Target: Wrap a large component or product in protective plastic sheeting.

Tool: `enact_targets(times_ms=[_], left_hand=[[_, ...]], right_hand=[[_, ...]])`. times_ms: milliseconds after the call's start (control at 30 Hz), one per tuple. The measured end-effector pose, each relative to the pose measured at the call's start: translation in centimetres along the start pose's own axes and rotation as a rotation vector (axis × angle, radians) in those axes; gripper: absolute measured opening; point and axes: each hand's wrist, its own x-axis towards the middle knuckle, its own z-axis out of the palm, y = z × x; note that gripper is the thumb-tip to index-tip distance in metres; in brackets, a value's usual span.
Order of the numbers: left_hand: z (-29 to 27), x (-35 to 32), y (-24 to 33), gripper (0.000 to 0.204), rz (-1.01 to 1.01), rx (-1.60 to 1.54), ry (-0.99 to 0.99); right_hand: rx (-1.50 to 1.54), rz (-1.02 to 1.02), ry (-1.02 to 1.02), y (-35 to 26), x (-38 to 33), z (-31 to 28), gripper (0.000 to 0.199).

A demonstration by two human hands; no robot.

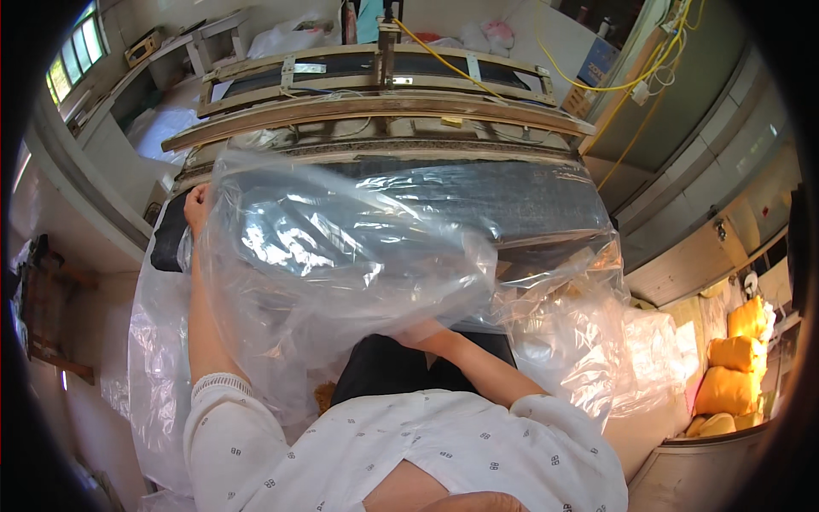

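Note:
A large sheet of clear plastic film (341, 226) lies wrinkled over a dark work surface (546, 200) in front of me. My left hand (196, 210) reaches far forward to the film's left edge, and its fingers are curled closed there on the plastic. Low and near my lap, my right hand (416, 332) is at the film's near edge. The plastic covers its fingers, so their grip is hidden. More clear film hangs down on both sides of the surface.
Behind the surface runs a long wooden bar (384, 109) with a wooden frame beyond it. A yellow cable (452, 61) crosses above toward the right. Yellow bundles (735, 367) are stacked at the right. A shelf (145, 72) stands at the back left beside a window.

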Motion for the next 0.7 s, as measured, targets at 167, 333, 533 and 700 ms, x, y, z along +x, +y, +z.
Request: enact_targets(times_ms=[167,333,533,700], left_hand=[[-2.2,-0.6,-0.5,0.026,-0.026,0.062,0.083],[-0.2,-2.0,8.4,0.025,0.07,0.014,-0.025],[-0.8,-1.6,5.0,0.025,-0.006,-0.015,0.035],[-2.1,-1.9,7.8,0.022,-0.009,0.078,0.089]], right_hand=[[-0.186,0.098,0.547,0.9,-8.1,-19.6,0.03],[0.399,0.128,1.522,-3.9,-24.4,-36.6,0.044],[0.542,0.454,1.37,-4.3,-14.7,-14.6,0.022],[0.005,0.371,1.639,-3.0,-35.9,-37.6,0.026]])
